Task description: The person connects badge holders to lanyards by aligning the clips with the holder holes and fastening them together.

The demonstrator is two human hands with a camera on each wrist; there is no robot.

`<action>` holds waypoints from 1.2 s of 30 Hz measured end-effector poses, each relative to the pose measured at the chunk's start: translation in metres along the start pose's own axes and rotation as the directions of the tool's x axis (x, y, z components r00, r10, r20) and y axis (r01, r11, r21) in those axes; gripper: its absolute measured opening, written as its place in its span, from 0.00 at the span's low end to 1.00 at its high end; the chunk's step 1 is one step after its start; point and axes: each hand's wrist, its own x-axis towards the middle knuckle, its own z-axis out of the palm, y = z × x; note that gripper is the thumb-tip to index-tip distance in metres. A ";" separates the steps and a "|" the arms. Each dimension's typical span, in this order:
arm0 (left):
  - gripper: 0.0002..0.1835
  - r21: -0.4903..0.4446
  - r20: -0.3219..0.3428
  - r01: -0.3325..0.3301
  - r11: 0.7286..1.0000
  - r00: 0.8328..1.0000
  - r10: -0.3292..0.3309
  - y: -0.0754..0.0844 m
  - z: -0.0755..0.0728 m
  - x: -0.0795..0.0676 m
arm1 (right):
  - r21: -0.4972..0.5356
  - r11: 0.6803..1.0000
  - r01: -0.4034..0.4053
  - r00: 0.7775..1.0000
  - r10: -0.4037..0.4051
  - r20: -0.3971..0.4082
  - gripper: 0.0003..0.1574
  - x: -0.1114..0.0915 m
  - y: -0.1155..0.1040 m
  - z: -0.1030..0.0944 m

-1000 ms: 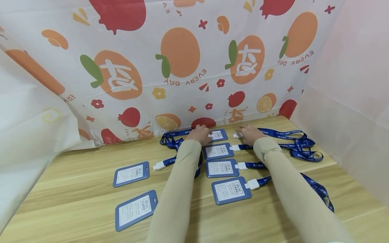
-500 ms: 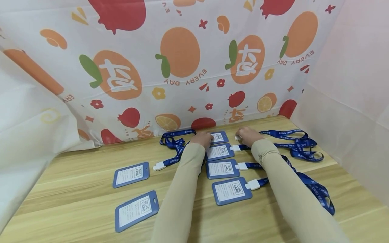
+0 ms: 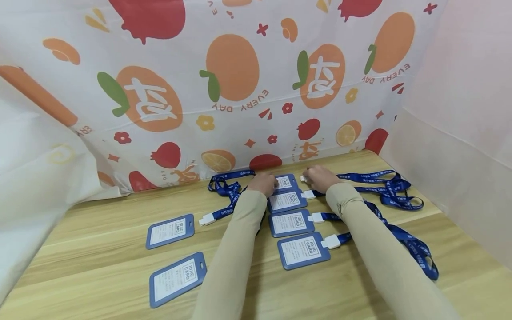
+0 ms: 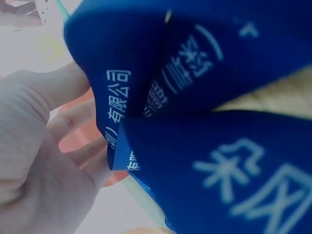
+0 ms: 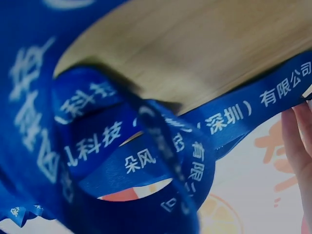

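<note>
In the head view a blue badge holder (image 3: 285, 182) with a white ID/IC card lies at the far end of the right-hand column. My left hand (image 3: 262, 183) holds its left end; the fingertips are partly hidden. Just right of it, my right hand (image 3: 321, 178) pinches the white clip (image 3: 302, 178) of a blue lanyard (image 3: 362, 178), a small gap from the holder's slotted end. Lanyard straps (image 4: 195, 112) cover much of the left wrist view and the fingertips there. In the right wrist view, looped straps (image 5: 234, 117) lie beside the fingers (image 5: 295, 141).
Nearer in the column are three badge holders (image 3: 304, 250) with lanyard clips at their slots. Two holders without lanyards (image 3: 170, 231) (image 3: 178, 279) lie at left. Another lanyard's clip (image 3: 207, 219) lies beside them. A fruit-print curtain (image 3: 236, 66) hangs behind the wooden table (image 3: 100, 249).
The far badge holder has come slightly toward me and now meets the holder below it. My right hand, with the clip, has moved a little left toward its slot.
</note>
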 end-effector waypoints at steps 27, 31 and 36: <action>0.15 -0.027 -0.001 0.009 1.000 1.000 -0.009 0.003 -0.001 -0.006 | 0.017 1.000 0.018 1.000 -0.018 0.022 0.18 0.009 -0.009 0.000; 0.15 -0.011 -0.014 0.016 1.000 1.000 -0.016 0.005 0.001 -0.004 | 0.024 1.000 0.011 1.000 -0.012 0.027 0.19 0.008 -0.009 -0.001; 0.15 -0.038 -0.033 0.030 0.999 0.999 -0.031 0.005 0.002 -0.005 | 0.029 1.000 0.008 0.999 -0.009 0.034 0.18 0.009 -0.010 0.000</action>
